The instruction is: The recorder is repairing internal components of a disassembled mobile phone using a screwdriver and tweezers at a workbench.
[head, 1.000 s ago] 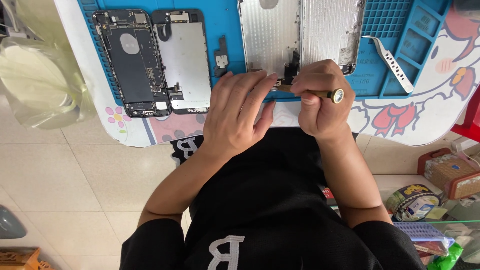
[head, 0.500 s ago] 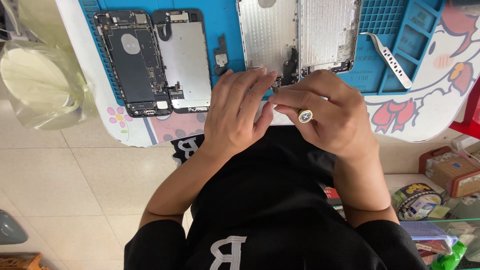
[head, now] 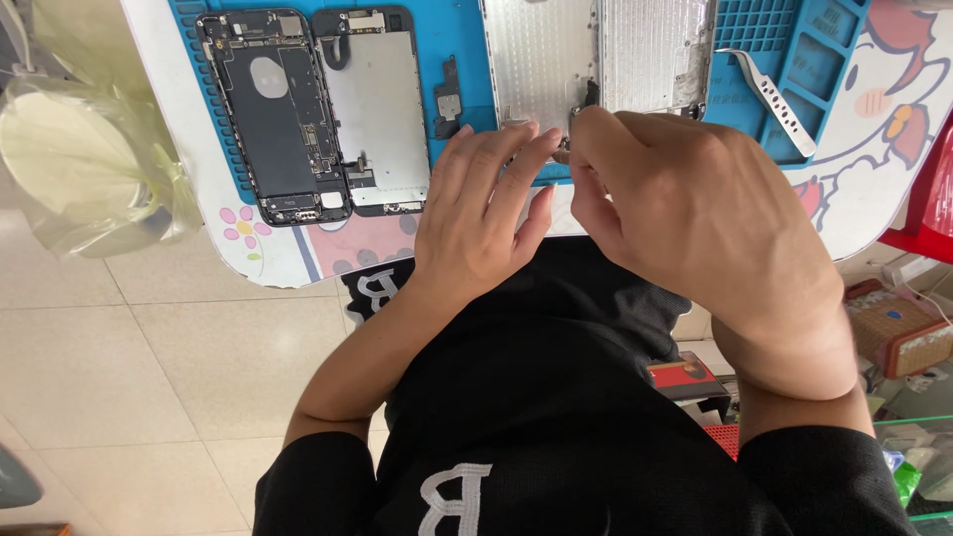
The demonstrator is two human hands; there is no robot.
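Here the left hand [head: 486, 213] lies flat with fingers spread, pressing the near edge of the silver phone back [head: 596, 60] so it stays put on the blue mat [head: 467, 40]. The right hand [head: 695, 218] pinches something tiny there; I cannot tell what. Left of the silver phone back lie two open phone halves [head: 318, 109]; right of it, one pair of tweezers [head: 779, 99].

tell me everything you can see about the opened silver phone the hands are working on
The opened silver phone lies flat on the blue mat, folded out into two bare, metallic-looking halves with dark parts at the middle seam. Its top runs out of frame. The left hand and right hand meet at its near edge, hiding it.
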